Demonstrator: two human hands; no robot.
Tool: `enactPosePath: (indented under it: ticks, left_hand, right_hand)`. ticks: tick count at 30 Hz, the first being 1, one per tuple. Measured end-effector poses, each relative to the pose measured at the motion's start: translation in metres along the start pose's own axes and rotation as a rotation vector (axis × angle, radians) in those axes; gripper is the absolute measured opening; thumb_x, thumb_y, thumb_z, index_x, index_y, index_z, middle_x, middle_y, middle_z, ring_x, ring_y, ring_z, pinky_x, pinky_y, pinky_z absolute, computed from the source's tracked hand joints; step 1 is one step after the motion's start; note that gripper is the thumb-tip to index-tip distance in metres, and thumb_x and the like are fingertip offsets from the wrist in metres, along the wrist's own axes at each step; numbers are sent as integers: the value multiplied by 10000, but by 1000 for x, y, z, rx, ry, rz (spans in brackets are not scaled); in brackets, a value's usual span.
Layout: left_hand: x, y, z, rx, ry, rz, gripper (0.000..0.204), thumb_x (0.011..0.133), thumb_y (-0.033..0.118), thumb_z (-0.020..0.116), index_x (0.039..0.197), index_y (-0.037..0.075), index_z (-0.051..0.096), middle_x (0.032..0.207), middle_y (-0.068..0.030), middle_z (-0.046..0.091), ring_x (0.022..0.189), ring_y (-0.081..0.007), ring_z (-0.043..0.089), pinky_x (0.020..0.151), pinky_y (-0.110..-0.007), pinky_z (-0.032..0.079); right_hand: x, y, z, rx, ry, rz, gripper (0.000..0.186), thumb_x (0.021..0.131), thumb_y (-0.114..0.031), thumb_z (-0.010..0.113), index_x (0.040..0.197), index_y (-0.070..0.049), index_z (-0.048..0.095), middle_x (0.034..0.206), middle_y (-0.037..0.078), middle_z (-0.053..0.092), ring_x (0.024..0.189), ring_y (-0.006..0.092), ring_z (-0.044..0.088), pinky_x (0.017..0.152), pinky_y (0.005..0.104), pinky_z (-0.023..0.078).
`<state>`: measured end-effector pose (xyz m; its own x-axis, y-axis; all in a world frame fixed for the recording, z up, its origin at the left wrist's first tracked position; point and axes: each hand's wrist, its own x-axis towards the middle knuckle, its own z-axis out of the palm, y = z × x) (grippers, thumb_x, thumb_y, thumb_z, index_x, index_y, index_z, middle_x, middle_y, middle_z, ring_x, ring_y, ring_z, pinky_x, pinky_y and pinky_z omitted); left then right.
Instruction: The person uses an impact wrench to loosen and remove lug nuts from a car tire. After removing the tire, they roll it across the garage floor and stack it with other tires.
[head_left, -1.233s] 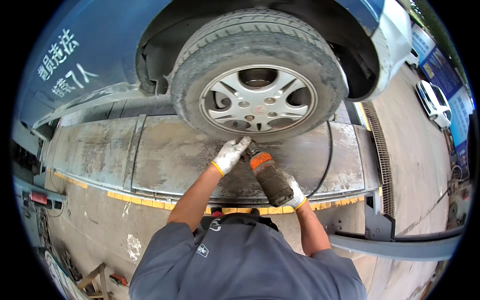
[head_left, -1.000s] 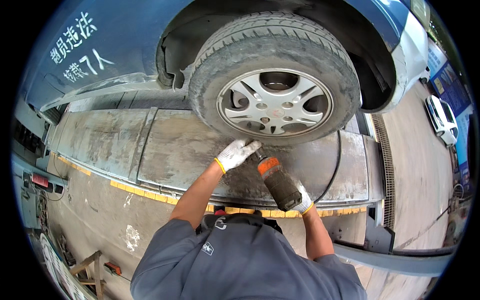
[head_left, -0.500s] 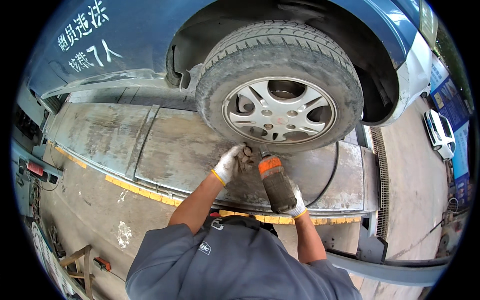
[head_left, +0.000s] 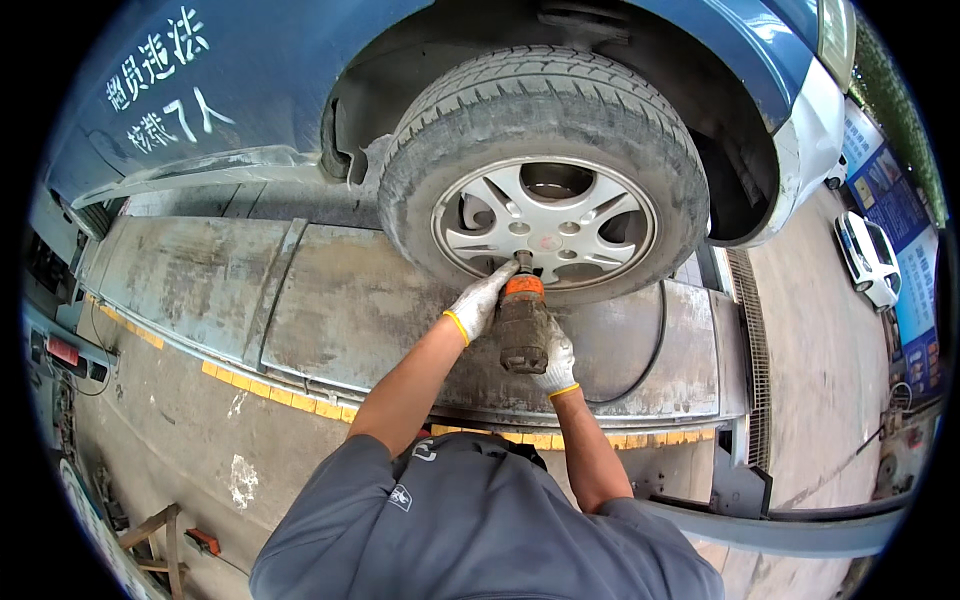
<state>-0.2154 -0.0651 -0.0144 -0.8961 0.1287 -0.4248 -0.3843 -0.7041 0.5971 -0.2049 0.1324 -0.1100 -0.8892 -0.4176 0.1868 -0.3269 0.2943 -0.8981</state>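
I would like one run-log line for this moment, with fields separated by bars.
right hand: holding impact wrench | left hand: beside socket | socket: at wheel, below left of centre

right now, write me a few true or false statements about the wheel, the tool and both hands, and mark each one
1. The right hand holds the impact wrench. True.
2. The left hand rests on top of the tyre tread. False: it is at the wrench's front end, beside the socket.
3. The socket is up at the silver wheel rim. True.
4. Both hands are bare. False: they wear white gloves with yellow cuffs.
5. A white car stands off to the right. True.
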Motion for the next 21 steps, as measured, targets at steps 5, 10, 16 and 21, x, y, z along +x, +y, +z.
enactPosePath:
  ticks: [5, 10, 16, 21]
  left_hand:
    - [14, 12, -6, 107, 14, 16, 457, 928, 450, 649, 1188, 74, 644, 1064, -75, 702, 890, -159, 674, 814, -326, 558]
    - [11, 21, 7, 262, 51, 58, 586, 857, 493, 721, 1198, 24, 634, 1054, -80, 692, 848, -163, 670, 772, -324, 561]
    - [6, 23, 6, 281, 69, 86, 607, 842, 499, 735, 1189, 12, 630, 1037, -86, 694, 832, -165, 675, 743, -329, 566]
    - [3, 23, 2, 325, 82, 104, 581, 854, 515, 712, 1148, 15, 661, 1000, -84, 708, 838, -157, 674, 753, -311, 553]
  right_hand:
    - [18, 21, 11, -453, 51, -56, 659, 809, -140, 719, 1390, 17, 449, 1322, 181, 584, 1197, 276, 590, 1027, 368, 470]
    - [21, 51, 14, -355, 121, -21, 557, 885, -155, 615, 1393, -3, 447, 1319, 153, 585, 1174, 253, 597, 1007, 363, 485]
    - [26, 39, 22, 281, 92, 178, 448, 976, -173, 490, 1397, -27, 444, 1316, 120, 585, 1147, 224, 607, 984, 356, 503]
    - [21, 14, 24, 888, 66, 356, 380, 1052, -187, 385, 1401, -47, 441, 1313, 92, 585, 1125, 200, 614, 965, 350, 518]
